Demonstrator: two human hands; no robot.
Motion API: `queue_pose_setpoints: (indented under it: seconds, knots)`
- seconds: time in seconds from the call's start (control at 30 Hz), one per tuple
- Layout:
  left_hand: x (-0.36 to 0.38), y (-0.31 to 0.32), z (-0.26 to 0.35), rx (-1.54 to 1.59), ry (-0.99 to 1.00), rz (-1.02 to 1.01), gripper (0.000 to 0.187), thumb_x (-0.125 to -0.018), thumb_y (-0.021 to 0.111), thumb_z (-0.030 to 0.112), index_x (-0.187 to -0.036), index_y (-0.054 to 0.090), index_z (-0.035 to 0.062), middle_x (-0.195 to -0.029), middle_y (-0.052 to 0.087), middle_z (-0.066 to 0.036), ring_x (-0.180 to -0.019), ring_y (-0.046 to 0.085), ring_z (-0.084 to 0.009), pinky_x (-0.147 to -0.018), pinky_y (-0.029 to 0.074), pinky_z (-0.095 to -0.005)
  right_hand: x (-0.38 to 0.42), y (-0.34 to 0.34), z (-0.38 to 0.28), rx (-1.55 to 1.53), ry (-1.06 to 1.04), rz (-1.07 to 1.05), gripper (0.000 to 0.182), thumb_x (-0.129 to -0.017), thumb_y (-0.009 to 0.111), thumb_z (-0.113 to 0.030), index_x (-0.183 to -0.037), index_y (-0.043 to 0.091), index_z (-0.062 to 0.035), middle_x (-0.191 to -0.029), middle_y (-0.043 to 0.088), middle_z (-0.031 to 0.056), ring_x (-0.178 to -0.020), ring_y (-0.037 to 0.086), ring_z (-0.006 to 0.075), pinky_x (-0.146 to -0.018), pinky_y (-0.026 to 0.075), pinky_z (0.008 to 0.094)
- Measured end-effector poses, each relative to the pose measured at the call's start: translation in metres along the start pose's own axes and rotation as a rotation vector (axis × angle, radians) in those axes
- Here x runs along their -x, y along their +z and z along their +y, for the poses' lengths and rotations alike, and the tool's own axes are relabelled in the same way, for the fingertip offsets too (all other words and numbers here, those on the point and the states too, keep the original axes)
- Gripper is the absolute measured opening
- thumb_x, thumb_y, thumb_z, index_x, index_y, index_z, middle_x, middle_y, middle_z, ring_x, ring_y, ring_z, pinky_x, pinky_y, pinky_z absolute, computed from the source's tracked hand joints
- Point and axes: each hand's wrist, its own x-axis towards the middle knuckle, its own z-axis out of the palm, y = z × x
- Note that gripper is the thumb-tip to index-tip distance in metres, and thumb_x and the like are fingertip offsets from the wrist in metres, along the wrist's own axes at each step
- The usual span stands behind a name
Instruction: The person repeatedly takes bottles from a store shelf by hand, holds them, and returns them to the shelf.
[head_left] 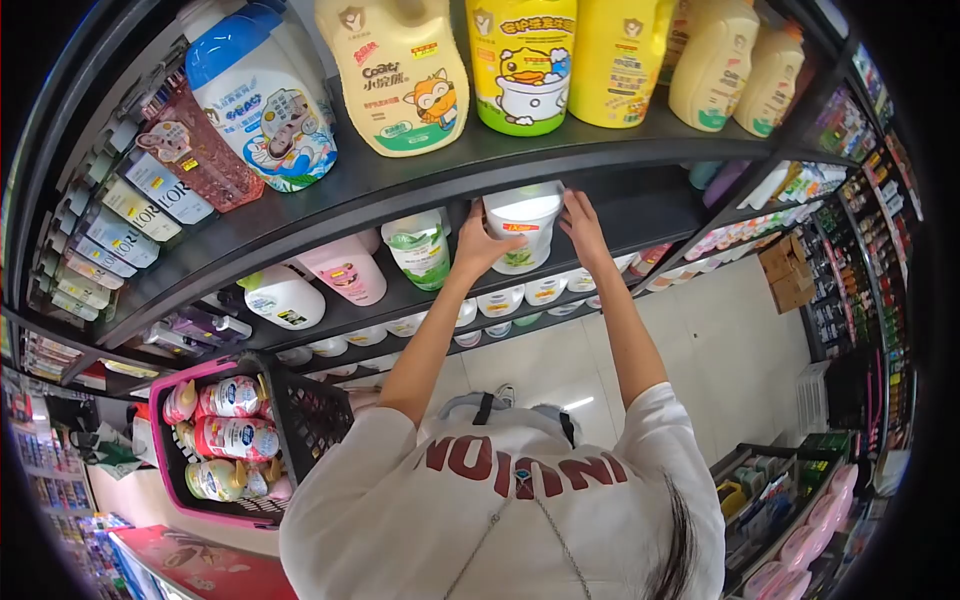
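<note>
A white bottle [522, 215] with a red-and-green label stands on the middle shelf, its top partly hidden by the shelf edge above. My left hand [481, 245] wraps its left side, thumb across the front. Along its right side, the fingers of my right hand [584, 230] press against it, so the bottle sits between both hands. Just left of it is a white-and-green bottle [417, 248]. Further left on the same shelf are a pink bottle [345, 268] and a white bottle with a green cap [284, 297].
Large yellow bottles [622, 60] and a blue-capped bottle [265, 100] line the upper shelf [400, 175]. A pink-rimmed black basket [163, 440] with several pump bottles is at my left. A cardboard box [787, 272] lies on the floor beyond, by the right-hand shelves.
</note>
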Motion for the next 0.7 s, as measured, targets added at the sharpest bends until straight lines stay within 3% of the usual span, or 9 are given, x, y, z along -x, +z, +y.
queue_pose_setpoints:
  seconds: [0.03,0.13,0.27,0.43,0.53,0.67,0.7]
  knots:
    - [-0.002,0.000,0.003,-0.003,-0.006,0.011,0.086,-0.047,0.080,0.026,-0.117,0.039,-0.0022,-0.110,0.053,-0.017,-0.099,0.053,-0.0267,-0.085,0.042,-0.0330,-0.011,0.001,0.005,0.001,0.005,-0.011,0.050,-0.085,0.046,-0.039,-0.121,0.040,-0.0038,-0.114,0.045,0.0091,-0.105,0.044,0.0217,-0.092,0.032,0.0326]
    - [-0.004,0.000,0.010,-0.211,-0.018,-0.025,0.091,-0.044,0.083,0.030,-0.116,0.036,-0.0015,-0.109,0.052,-0.015,-0.099,0.053,-0.0252,-0.086,0.042,-0.0322,-0.039,-0.003,0.026,0.141,-0.002,0.056,0.058,-0.082,0.046,-0.049,-0.097,0.053,0.0066,-0.094,0.054,0.0125,-0.091,0.047,0.0175,-0.078,0.035,0.0271]
    - [-0.002,0.006,0.017,-0.154,-0.090,-0.021,0.089,-0.044,0.083,0.029,-0.114,0.037,-0.0018,-0.106,0.054,-0.015,-0.098,0.054,-0.0254,-0.086,0.042,-0.0322,-0.057,-0.012,0.040,0.172,0.012,-0.071,0.058,-0.082,0.045,-0.049,-0.099,0.053,0.0059,-0.099,0.054,0.0119,-0.093,0.047,0.0166,-0.080,0.035,0.0274]
    - [0.004,0.014,0.013,-0.185,-0.033,0.073,0.090,-0.041,0.084,0.028,-0.113,0.038,-0.0016,-0.104,0.056,-0.015,-0.096,0.056,-0.0243,-0.083,0.044,-0.0316,-0.050,0.003,0.038,-0.296,0.076,-0.093,0.049,-0.081,0.047,-0.044,-0.104,0.054,-0.0013,-0.102,0.056,0.0085,-0.095,0.049,0.0164,-0.086,0.033,0.0275]
    - [0.007,0.015,0.015,-0.197,-0.016,0.085,0.088,-0.041,0.084,0.028,-0.111,0.040,-0.0013,-0.104,0.056,-0.015,-0.095,0.056,-0.0235,-0.082,0.044,-0.0315,-0.049,0.003,0.039,-0.347,0.051,-0.157,0.048,-0.081,0.047,-0.043,-0.107,0.051,-0.0030,-0.101,0.055,0.0071,-0.096,0.049,0.0157,-0.085,0.035,0.0273]
    - [0.019,0.018,0.022,-0.212,-0.053,0.065,0.088,-0.041,0.084,0.028,-0.112,0.041,-0.0019,-0.104,0.056,-0.014,-0.096,0.056,-0.0226,-0.083,0.044,-0.0318,-0.045,-0.006,0.058,-0.311,-0.020,-0.218,0.045,-0.082,0.048,-0.042,-0.103,0.051,-0.0031,-0.097,0.055,0.0054,-0.095,0.050,0.0154,-0.084,0.036,0.0274]
    - [0.024,0.020,0.027,-0.211,-0.025,0.086,0.088,-0.040,0.084,0.028,-0.111,0.042,-0.0013,-0.103,0.057,-0.014,-0.095,0.056,-0.0235,-0.082,0.044,-0.0322,-0.034,0.001,0.047,-0.418,0.043,-0.148,0.041,-0.082,0.048,-0.040,-0.099,0.053,-0.0036,-0.093,0.056,0.0051,-0.092,0.051,0.0153,-0.082,0.037,0.0278]
